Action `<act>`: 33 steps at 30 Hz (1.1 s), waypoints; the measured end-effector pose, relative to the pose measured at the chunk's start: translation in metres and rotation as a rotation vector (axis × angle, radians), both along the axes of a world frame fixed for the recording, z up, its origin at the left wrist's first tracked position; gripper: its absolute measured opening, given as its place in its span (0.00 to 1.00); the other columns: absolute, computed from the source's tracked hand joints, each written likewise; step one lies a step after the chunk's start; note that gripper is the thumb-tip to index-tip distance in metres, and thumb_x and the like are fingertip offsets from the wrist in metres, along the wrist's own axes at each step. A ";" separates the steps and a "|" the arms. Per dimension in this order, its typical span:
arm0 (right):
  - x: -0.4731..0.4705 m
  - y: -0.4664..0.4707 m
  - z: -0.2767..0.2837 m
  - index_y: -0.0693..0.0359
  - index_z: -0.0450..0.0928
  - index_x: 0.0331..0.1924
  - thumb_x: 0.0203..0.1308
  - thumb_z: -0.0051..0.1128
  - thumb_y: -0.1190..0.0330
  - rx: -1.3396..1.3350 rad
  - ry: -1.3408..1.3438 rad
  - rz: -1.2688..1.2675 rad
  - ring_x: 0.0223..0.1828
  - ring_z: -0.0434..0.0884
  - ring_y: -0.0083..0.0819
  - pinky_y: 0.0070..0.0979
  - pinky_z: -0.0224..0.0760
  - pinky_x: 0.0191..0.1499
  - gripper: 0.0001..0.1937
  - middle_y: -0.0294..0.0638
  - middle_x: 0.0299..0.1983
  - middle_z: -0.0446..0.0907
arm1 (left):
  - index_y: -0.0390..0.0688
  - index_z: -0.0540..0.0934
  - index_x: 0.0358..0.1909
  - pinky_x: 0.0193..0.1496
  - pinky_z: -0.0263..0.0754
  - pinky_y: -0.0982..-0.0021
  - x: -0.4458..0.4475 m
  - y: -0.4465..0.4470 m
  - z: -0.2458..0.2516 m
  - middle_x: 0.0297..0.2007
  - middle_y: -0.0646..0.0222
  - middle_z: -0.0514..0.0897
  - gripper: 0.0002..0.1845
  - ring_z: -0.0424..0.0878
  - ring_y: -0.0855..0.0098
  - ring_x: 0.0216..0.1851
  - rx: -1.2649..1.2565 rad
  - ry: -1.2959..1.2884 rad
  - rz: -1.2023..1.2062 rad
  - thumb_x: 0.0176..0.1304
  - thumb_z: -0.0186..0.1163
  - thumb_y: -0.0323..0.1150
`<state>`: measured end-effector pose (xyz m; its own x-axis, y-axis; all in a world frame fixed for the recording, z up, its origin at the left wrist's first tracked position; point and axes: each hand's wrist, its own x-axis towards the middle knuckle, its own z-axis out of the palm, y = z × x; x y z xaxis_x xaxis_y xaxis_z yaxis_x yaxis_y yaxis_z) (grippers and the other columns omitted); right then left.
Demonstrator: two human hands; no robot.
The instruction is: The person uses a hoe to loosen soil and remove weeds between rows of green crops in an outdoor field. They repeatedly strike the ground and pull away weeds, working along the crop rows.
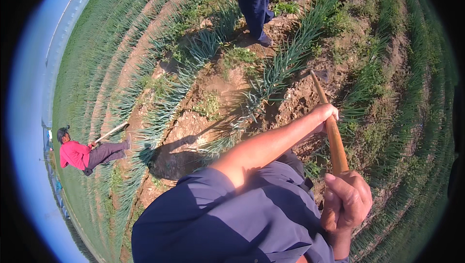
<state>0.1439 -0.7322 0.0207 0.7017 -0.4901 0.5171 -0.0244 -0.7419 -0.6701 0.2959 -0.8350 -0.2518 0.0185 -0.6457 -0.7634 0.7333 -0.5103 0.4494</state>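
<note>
Both of my hands grip the wooden handle of a hoe. My left hand is closed round it farther down the shaft, with that arm stretched across in front of me. Near the upper end, close to my body, my right hand holds the handle. The hoe's dark metal blade rests at the loose soil beside a row of green onion plants. Part of the blade is hard to make out against the shaded ground.
A person in dark blue trousers stands ahead between the rows. Off to the left, a person in a pink top holds a long-handled tool. More onion rows and low weeds cover both sides, with clods before me.
</note>
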 end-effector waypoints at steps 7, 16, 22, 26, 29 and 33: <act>0.017 -0.072 0.011 0.58 0.82 0.46 0.76 0.56 0.63 0.104 -0.265 -0.021 0.19 0.77 0.27 0.29 0.73 0.27 0.09 0.29 0.20 0.71 | 0.36 0.75 0.29 0.26 0.79 0.45 0.015 -0.080 -0.012 0.26 0.53 0.79 0.09 0.82 0.51 0.23 0.111 -0.066 -0.037 0.48 0.66 0.27; 0.056 -0.130 0.039 0.60 0.84 0.45 0.65 0.59 0.72 0.089 -0.324 0.174 0.20 0.81 0.26 0.27 0.75 0.25 0.08 0.28 0.21 0.74 | 0.40 0.75 0.33 0.31 0.78 0.51 0.045 -0.105 -0.014 0.30 0.58 0.80 0.13 0.81 0.57 0.29 0.076 -0.034 -0.100 0.49 0.69 0.33; 0.044 -0.132 0.016 0.62 0.85 0.44 0.61 0.67 0.75 0.080 -0.361 0.166 0.21 0.81 0.27 0.28 0.72 0.24 0.08 0.30 0.22 0.76 | 0.39 0.74 0.37 0.31 0.79 0.50 0.046 -0.103 -0.008 0.30 0.57 0.79 0.15 0.82 0.57 0.29 0.019 -0.014 -0.101 0.50 0.69 0.31; 0.046 -0.128 0.034 0.62 0.85 0.43 0.62 0.65 0.76 0.108 -0.283 0.109 0.20 0.80 0.27 0.28 0.72 0.24 0.07 0.31 0.22 0.75 | 0.39 0.74 0.36 0.29 0.77 0.51 0.042 -0.103 0.000 0.30 0.58 0.79 0.14 0.82 0.58 0.28 0.084 -0.016 -0.097 0.52 0.68 0.32; 0.034 -0.127 0.012 0.63 0.85 0.42 0.63 0.63 0.76 0.103 -0.341 0.088 0.19 0.79 0.27 0.27 0.73 0.24 0.06 0.30 0.21 0.74 | 0.40 0.73 0.35 0.28 0.76 0.53 0.037 -0.105 0.002 0.30 0.60 0.79 0.14 0.81 0.60 0.27 0.093 0.002 -0.127 0.53 0.68 0.32; 0.022 -0.129 0.015 0.62 0.85 0.42 0.63 0.62 0.76 0.109 -0.281 0.109 0.19 0.79 0.26 0.27 0.73 0.24 0.05 0.29 0.21 0.74 | 0.42 0.73 0.35 0.29 0.76 0.55 0.037 -0.100 -0.001 0.29 0.61 0.78 0.14 0.79 0.61 0.28 0.066 -0.004 -0.127 0.53 0.68 0.33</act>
<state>0.1658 -0.8611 0.0357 0.5904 -0.4829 0.6467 0.2489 -0.6533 -0.7150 0.3331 -0.9355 -0.2531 -0.0572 -0.5916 -0.8042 0.6592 -0.6273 0.4145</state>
